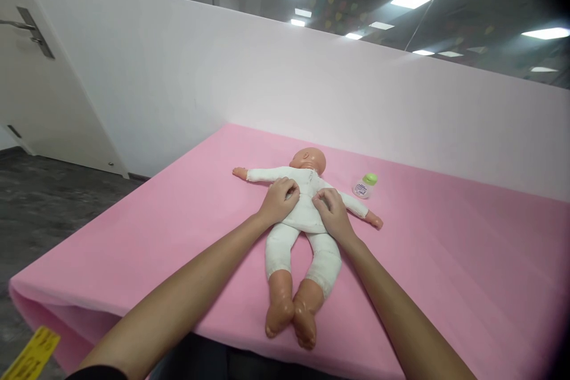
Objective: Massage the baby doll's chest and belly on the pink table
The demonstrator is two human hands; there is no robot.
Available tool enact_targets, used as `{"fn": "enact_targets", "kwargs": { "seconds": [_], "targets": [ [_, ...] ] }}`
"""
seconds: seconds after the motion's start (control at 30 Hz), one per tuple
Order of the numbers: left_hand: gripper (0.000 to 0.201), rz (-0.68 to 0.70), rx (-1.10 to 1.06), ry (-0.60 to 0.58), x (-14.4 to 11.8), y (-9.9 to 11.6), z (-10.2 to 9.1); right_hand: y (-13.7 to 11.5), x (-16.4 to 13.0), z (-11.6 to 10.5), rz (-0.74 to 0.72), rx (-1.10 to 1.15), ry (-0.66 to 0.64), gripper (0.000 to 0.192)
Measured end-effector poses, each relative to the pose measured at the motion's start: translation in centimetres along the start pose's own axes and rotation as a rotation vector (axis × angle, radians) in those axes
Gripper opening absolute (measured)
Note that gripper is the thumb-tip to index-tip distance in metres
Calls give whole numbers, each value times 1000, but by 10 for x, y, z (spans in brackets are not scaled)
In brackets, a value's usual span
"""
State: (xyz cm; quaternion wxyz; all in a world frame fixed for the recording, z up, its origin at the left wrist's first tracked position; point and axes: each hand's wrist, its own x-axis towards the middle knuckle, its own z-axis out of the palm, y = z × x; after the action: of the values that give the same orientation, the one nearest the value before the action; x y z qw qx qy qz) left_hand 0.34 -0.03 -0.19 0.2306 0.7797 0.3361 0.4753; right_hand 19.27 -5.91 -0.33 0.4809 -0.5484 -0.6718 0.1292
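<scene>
Doll (pixel 303 214): lies face-up at the centre of the pink worktop (pixel 445 261), arms spread, feet toward the near edge; likely laid flat so the torso is reachable.
Left hand (pixel 279 200): fingers curled, pressing on the doll's chest, apparently pinching the white suit fabric.
Right hand (pixel 332 209): fingers bent, resting on the doll's chest beside the left hand; touching, not lifting.
Bottle (pixel 365 186): small, green cap, lying just beyond the doll's outstretched arm, apart from both hands.
Bottle label: blue print, too small to read.
Yellow tag (pixel 31 355): well clear of the doll, near the worktop's corner; dark print, illegible.

A pink-covered table (pixel 467 261) carries a doll (pixel 303 219) lying face up and a small green-capped bottle (pixel 365 186).
</scene>
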Motion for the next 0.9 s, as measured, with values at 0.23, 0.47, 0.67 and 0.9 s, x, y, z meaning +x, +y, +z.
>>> {"fn": "enact_targets", "kwargs": {
  "seconds": [0.23, 0.47, 0.67, 0.9],
  "targets": [
    [11, -5, 8, -1, 0, 0, 0, 0, 0, 0, 4, 6, -2, 11],
    [10, -2, 0, 6, 0, -1, 1, 0, 0, 0, 7, 4, -1, 13],
    [12, -2, 1, 6, 0, -1, 1, 2, 0, 0, 2, 5, -5, 12],
    [11, -4, -3, 8, 0, -1, 0, 4, 1, 1, -12, 4, 2, 12]
  ]
}}
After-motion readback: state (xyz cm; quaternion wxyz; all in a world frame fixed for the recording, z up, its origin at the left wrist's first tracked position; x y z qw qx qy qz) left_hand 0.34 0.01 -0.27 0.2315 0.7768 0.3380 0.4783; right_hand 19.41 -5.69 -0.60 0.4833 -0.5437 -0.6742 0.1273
